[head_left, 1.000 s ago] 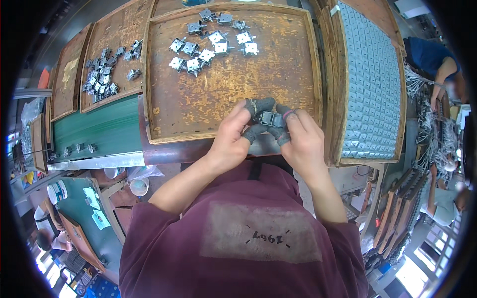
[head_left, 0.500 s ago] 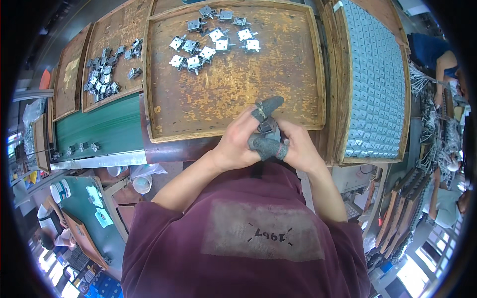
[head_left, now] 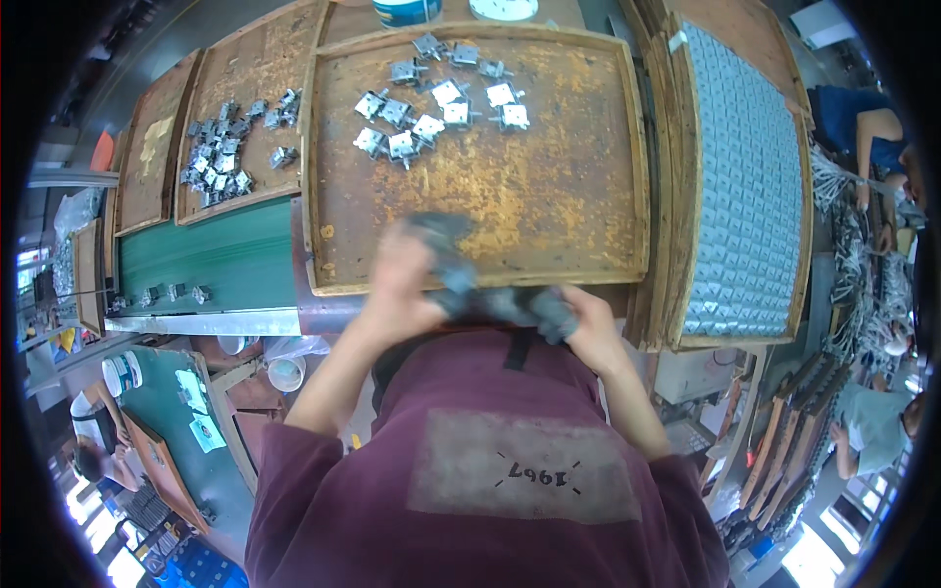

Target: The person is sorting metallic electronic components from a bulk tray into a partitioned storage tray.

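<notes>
My left hand (head_left: 400,284) is over the near edge of the wooden tray (head_left: 470,282), smeared by motion, with dark grey covers on its fingers. A blurred grey-blue metal part (head_left: 457,274) appears between its finger and thumb. Close to my waist, my right hand (head_left: 588,333) also has dark grey finger covers, its fingertips pointing toward the left hand. Whether it grips anything is lost in blur. Several small boxy metal parts (head_left: 401,147) with short pins lie in the far half of the tray.
On the left, another wooden tray (head_left: 257,59) bears a heap of similar parts (head_left: 218,157). A green surface (head_left: 206,257) with several parts lies before it. At right stands a tray packed with rows of pale pieces (head_left: 745,186). A bucket (head_left: 407,12) is behind the middle tray. Co-workers sit at both sides.
My hands were together around a small metal part; they have separated. The left has swung left, and the right has drawn down toward my body. The whole view has shifted slightly.
</notes>
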The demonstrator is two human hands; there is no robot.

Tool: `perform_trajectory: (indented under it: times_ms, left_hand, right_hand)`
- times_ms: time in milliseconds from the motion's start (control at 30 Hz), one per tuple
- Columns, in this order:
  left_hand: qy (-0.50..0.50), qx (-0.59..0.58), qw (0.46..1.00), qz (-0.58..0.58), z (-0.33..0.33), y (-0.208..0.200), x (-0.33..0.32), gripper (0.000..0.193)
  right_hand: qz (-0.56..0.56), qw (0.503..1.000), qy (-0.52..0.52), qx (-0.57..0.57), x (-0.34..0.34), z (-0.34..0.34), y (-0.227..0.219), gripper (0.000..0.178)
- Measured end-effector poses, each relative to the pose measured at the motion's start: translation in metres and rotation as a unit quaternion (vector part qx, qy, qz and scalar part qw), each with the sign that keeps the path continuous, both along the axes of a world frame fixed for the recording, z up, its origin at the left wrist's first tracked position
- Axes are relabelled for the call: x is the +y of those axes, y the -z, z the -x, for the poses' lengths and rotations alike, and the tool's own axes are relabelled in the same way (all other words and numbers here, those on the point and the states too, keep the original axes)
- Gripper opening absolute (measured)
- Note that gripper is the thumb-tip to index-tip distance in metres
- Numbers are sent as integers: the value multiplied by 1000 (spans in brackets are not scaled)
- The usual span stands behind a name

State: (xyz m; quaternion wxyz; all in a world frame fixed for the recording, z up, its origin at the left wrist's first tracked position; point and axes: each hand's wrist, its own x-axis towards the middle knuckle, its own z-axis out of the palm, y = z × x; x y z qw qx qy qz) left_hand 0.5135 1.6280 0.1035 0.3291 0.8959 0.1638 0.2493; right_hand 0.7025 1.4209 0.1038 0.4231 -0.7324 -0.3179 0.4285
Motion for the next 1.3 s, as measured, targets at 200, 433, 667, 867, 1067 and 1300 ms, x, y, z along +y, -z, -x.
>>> perform_trajectory:
  times_ms: [200, 433, 667, 867, 1067, 1300]
  left_hand:
    - [-354, -27, 913, 203, 81, 29, 78, 52]
    - [-340, -32, 851, 400, 79, 40, 82, 46]
    - [-413, -152, 862, 252, 101, 17, 90, 54]
    - [-295, -56, 930, 214, 63, 3, 74, 56]
    - [-125, 89, 972, 180, 6, 18, 39, 53]
    - [37, 155, 967, 200, -51, 16, -19, 38]
  right_hand:
    - [166, 920, 179, 305, -13, -24, 30, 77]
    - [194, 886, 184, 378, 15, -23, 68, 74]
    - [83, 863, 299, 398, 16, 0, 66, 37]
    - [16, 799, 403, 445, 18, 19, 73, 31]
    - [-93, 769, 424, 469, 20, 34, 55, 32]
    - [-209, 716, 278, 605, 20, 36, 72, 39]
